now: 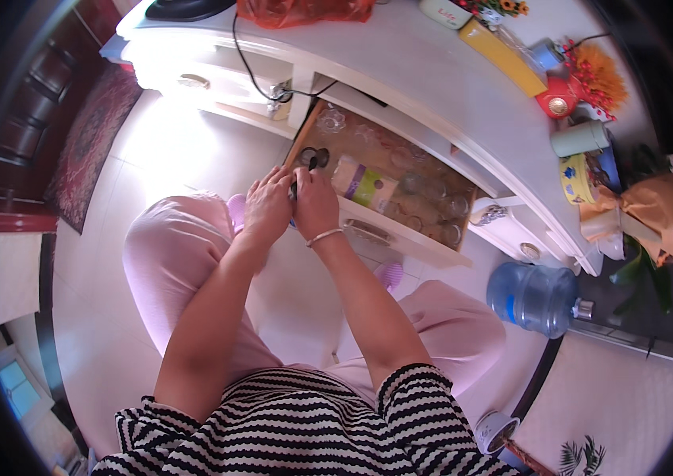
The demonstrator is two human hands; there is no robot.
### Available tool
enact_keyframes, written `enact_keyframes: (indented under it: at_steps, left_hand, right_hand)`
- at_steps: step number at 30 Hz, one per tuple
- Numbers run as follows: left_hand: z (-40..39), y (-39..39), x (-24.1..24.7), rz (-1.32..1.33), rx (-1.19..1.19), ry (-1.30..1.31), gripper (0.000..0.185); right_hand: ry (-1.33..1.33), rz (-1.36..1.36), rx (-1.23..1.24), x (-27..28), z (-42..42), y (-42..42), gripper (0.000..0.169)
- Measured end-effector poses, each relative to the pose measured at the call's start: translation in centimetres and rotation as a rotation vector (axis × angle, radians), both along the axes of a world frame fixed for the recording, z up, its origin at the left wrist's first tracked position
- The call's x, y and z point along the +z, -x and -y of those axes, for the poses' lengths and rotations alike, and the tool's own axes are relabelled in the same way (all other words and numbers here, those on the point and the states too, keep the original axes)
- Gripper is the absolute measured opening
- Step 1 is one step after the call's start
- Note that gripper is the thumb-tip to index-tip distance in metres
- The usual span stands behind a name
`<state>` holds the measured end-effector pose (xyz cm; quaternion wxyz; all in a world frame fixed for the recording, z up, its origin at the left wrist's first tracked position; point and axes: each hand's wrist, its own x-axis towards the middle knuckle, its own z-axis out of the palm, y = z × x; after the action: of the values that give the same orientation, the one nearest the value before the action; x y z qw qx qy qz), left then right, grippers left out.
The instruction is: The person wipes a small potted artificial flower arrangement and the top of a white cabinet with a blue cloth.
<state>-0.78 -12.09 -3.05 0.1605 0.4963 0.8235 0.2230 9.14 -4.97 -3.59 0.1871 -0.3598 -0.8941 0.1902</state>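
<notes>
My left hand (269, 199) and my right hand (316, 201) meet at the left front corner of a pulled-out drawer (405, 241). Curled fingers of the right hand grip a small dark object (312, 162), whose end sticks out above them; its kind is unclear. The left hand lies against the right, fingers bent forward, and what is under its palm is hidden. Just beyond the hands, inside the drawer, are dark round pieces (315, 156). A plastic packet with purple and green print (366, 184) lies to their right. Several clear glass vessels (432, 189) fill the right side.
A white cabinet (408, 65) holds the drawer. On its top are a red plastic bag (307, 11), a yellow box (503, 56), a green cup (580, 140) and wrapped flowers (652, 208). A black cable (243, 56) hangs over the front. A large water bottle (532, 300) lies at right.
</notes>
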Motion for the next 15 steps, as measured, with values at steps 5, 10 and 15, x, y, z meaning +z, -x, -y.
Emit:
enact_keyframes:
  at_steps: [5, 10, 15]
  left_hand:
    - [0.6, -1.7, -1.1, -0.166, -0.053, 0.136, 0.058]
    - [0.3, -1.9, -2.0, -0.104, -0.034, 0.101, 0.067]
    - [0.9, -4.6, -0.9, -0.183, -0.115, 0.04, 0.071]
  right_hand:
    - [-0.064, 0.072, -0.138, 0.0, -1.3, -8.9, 0.036]
    - [0.028, 0.02, -0.435, -0.7, -1.5, -20.2, 0.052]
    - [0.161, 0.065, -0.568, -0.8, -0.2, -24.8, 0.071]
